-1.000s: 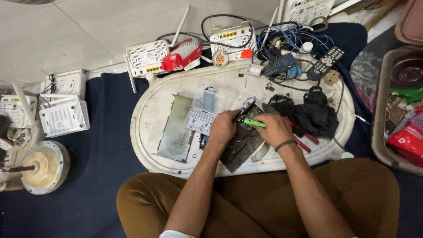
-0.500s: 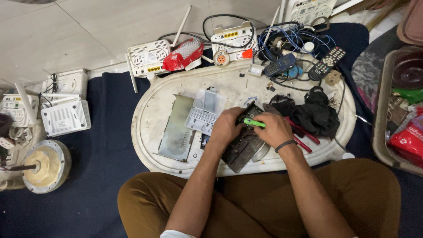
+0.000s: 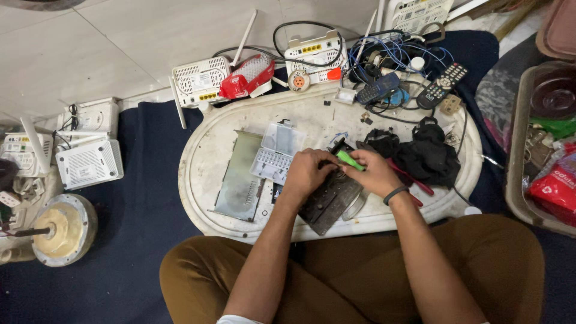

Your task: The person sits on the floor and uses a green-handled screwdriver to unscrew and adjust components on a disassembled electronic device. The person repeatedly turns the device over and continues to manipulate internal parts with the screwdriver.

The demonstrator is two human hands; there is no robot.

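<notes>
A dark metal device (image 3: pixel 327 204) lies on the white oval tray (image 3: pixel 204 150) in front of my knees. My left hand (image 3: pixel 307 173) rests on the device's upper left part, fingers curled on it. My right hand (image 3: pixel 373 174) grips a green-handled screwdriver (image 3: pixel 349 160), its dark tip pointing up-left over the device. A clear plastic bit case (image 3: pixel 276 151) lies open just left of my left hand, beside a grey metal plate (image 3: pixel 239 177).
Black cloth (image 3: pixel 423 153) and red-handled pliers (image 3: pixel 414 180) lie right of my hands. Routers (image 3: pixel 201 81), a remote (image 3: pixel 443 84), a phone (image 3: pixel 377 89) and tangled cables (image 3: pixel 390 57) crowd the tray's far edge. More routers (image 3: pixel 90 163) and a round motor (image 3: pixel 60 228) sit left; a bin (image 3: pixel 543 150) stands right.
My hands stay on the device; the screwdriver has shifted only slightly. The camera view has drifted a little.
</notes>
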